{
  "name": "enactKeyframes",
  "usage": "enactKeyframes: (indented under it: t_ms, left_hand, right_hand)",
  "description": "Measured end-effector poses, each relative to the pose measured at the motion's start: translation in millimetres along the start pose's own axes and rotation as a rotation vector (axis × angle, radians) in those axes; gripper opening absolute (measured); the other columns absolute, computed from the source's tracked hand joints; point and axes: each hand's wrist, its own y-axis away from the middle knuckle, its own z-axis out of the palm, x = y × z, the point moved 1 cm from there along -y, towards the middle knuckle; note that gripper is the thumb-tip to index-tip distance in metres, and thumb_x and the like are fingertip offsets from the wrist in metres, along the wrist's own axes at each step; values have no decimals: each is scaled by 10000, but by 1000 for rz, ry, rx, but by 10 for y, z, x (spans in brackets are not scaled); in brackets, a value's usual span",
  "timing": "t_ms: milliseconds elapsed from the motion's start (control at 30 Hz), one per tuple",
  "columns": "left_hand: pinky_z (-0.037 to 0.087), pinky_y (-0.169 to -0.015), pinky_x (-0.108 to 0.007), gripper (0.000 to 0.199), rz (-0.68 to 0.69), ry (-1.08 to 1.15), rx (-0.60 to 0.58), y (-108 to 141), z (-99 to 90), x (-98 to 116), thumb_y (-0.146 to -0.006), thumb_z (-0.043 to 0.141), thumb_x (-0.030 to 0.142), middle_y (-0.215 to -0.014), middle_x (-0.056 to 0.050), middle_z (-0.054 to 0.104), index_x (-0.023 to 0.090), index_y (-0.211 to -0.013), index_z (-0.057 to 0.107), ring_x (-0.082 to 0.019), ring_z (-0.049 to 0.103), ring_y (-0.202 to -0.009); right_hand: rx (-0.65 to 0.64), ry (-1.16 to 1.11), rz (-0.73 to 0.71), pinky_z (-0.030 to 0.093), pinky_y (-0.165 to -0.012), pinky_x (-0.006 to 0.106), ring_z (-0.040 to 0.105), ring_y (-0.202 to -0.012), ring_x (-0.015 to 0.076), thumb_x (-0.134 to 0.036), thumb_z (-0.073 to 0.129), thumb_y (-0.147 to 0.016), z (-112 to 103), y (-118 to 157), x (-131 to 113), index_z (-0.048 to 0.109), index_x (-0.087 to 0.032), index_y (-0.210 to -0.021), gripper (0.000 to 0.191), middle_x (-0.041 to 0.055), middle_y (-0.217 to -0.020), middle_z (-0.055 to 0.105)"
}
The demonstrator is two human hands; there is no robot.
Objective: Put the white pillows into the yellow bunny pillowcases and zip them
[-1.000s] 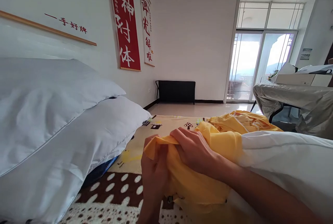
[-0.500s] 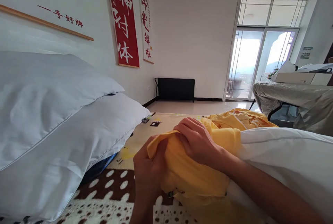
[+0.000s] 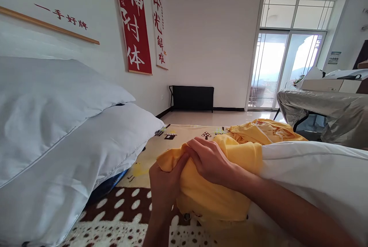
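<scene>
A yellow pillowcase [image 3: 212, 195] covers the near-left end of a white pillow [image 3: 313, 166], whose bare part stretches off to the right. My left hand [image 3: 165, 184] grips the case's left corner, thumb up against the cloth. Just right of it, my right hand [image 3: 208, 159] is closed over the top edge of the same corner, its fingers bent round the fabric. Both hands nearly touch. What lies inside the pinched corner is hidden. Behind the pillow, more yellow cloth [image 3: 266, 131] sits in a crumpled heap.
Two white pillows [image 3: 115, 139] are stacked at the left, over something dark blue [image 3: 110, 185]. A patterned blanket [image 3: 123, 201] lies beneath everything. Beyond stand a black folded frame [image 3: 193, 98] by the wall and a table under silvery cover [image 3: 310, 103] at right.
Both hands have drawn closer together on the corner. My right hand has dropped slightly, and the upper edge of the case is bunched tighter between them.
</scene>
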Motion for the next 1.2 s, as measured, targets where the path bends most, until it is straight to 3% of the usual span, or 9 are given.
enactKeyframes:
  t_ms: [100, 200, 300, 400, 467, 633, 767, 1000, 1200]
  left_hand:
    - [437, -480, -224, 392, 0, -23, 75, 13, 17, 24, -550, 770, 464, -629, -32, 609, 106, -642, 637, -138, 530, -557]
    - [385, -424, -212, 414, 14, -101, 72, 12, -16, 17, -581, 732, 509, -558, -10, 545, 122, -590, 587, -117, 472, -506]
    - [371, -403, -210, 386, 53, -124, 84, 35, -66, 28, -621, 694, 502, -534, 2, 519, 138, -593, 567, -116, 457, -491]
    - [400, -434, -204, 303, 147, -73, 104, 89, -88, 75, -644, 684, 436, -571, -1, 559, 143, -650, 603, -124, 498, -519]
    - [438, -469, -209, 308, 147, -27, -2, 112, -63, 80, -630, 710, 420, -636, -17, 616, 140, -737, 641, -144, 551, -567]
    - [513, -551, -286, 398, -94, 10, -503, 106, 119, -83, -613, 756, 448, -740, -87, 679, 110, -802, 667, -252, 647, -724]
    - [546, -634, -337, 419, -130, 81, -627, 84, 197, -154, -665, 740, 434, -828, -110, 701, 109, -919, 668, -266, 667, -766]
    - [540, -661, -320, 391, -88, 91, -550, 40, 195, -187, -681, 733, 451, -880, -111, 709, 123, -875, 650, -260, 666, -819]
    - [452, -514, -241, 422, -36, -39, -291, 7, 222, -284, -663, 722, 518, -650, -46, 634, 120, -678, 582, -175, 590, -615]
  right_hand:
    - [-59, 147, -138, 250, -515, 257, 391, -549, 110, -190, 343, -931, 7, 14, 106, 479, -178, -784, 201, -4, -664, 515]
    - [-6, 237, -278, 278, -560, 279, 440, -589, 138, -212, 348, -936, -65, 6, 142, 517, -176, -807, 216, 15, -672, 551]
    - [-69, 100, -228, 353, -704, 286, 495, -672, 142, -290, 414, -937, -172, -24, 62, 533, -175, -850, 187, 18, -718, 585]
    - [-175, -49, -101, 358, -673, 242, 479, -635, 114, -251, 424, -922, -259, -45, -9, 521, -186, -800, 168, -8, -693, 571]
    - [-116, -105, -53, 352, -629, 213, 485, -648, 106, -178, 414, -883, -320, -50, 23, 532, -191, -835, 128, -7, -736, 583]
    - [28, -40, -92, 366, -658, 203, 506, -688, 109, -102, 407, -768, -496, -29, 272, 552, -195, -919, 230, -2, -795, 603]
    - [34, 170, -124, 344, -637, 230, 486, -654, 121, -110, 366, -752, -599, 1, 393, 553, -198, -930, 272, 8, -761, 585]
    - [65, 374, -231, 253, -558, 257, 350, -548, 125, -113, 347, -720, -656, -39, 442, 521, -195, -772, 198, -7, -594, 458]
    - [-39, 156, 20, 286, -602, 224, 413, -630, 117, -196, 391, -887, -702, -162, 246, 468, -191, -734, 171, -2, -666, 506]
